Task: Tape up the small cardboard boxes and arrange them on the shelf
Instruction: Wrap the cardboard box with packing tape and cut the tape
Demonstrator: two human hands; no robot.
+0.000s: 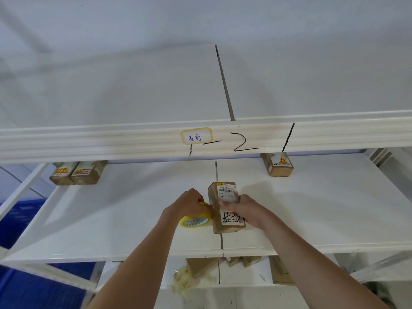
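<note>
A small cardboard box (pixel 225 192) with a white shipping label lies on the middle shelf board (pixel 133 208), near its front. My right hand (pixel 243 208) lies across the box's top with fingers curled over the label. My left hand (pixel 189 202) grips a yellow tape roll (pixel 196 220) pressed against the box's left side. Two taped boxes (pixel 77 173) stand side by side at the shelf's back left. Another small box (pixel 278 167) sits at the back right.
A white beam (pixel 111 141) with a handwritten label and black marks crosses above the shelf. On the lower shelf lie more cardboard boxes (pixel 202 266) and a wad of crumpled tape (pixel 185 279). Blue floor shows at the left.
</note>
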